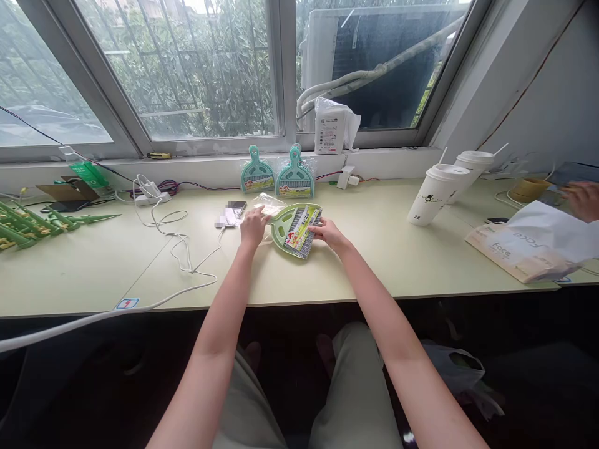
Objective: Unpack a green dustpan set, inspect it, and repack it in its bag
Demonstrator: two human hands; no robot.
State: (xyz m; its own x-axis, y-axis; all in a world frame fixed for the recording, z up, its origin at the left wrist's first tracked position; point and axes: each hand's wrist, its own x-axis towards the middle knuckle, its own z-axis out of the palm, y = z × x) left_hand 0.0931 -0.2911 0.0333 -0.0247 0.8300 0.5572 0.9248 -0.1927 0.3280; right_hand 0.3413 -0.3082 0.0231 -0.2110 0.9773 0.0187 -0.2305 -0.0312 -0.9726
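Note:
A light green dustpan is held low over the table with a small brush lying in it. The brush has grey bristles and a yellow-green printed label. My left hand is closed round the handle end, where the brush handle is hidden by my fingers. At the other end, my right hand pinches the right edge of the brush by its label. Behind my left hand lies a crumpled clear plastic bag. Two wrapped teal dustpan sets lean upright against the wall under the window.
White cables run across the table at left, near a phone and green plastic stalks. On the right stand two white cups with straws, a paper bag and another person's hand. A wrapped white package sits on the sill.

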